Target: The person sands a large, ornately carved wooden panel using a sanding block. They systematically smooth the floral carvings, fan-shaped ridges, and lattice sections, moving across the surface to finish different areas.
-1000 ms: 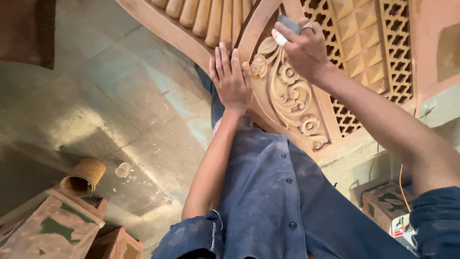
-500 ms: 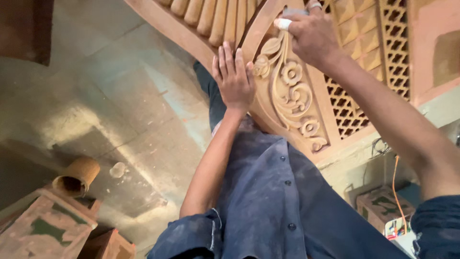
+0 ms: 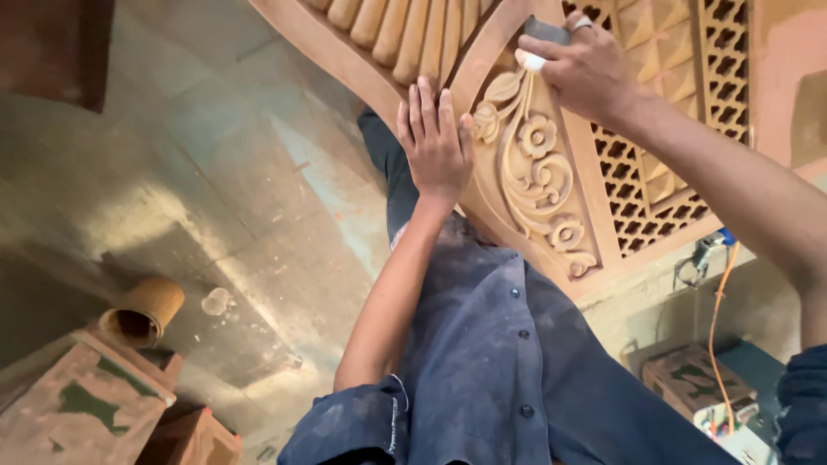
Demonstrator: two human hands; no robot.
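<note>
Two hands on the carved wooden panel (image 3: 551, 185), top centre of frame
Left hand (image 3: 437, 142) lies flat, fingers straight and spread, gripping nothing; right hand (image 3: 586, 69), upper right, curls its fingers tight around a small grey sanding block (image 3: 546, 31) pressed against the floral carving (image 3: 536, 168)

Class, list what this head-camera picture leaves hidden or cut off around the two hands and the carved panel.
- Head view: grey block, mostly covered by the right hand.
- Carved wooden panel: top cut by the frame edge; part hidden under the left hand.
- Rolled tube: inside too dark.
</note>
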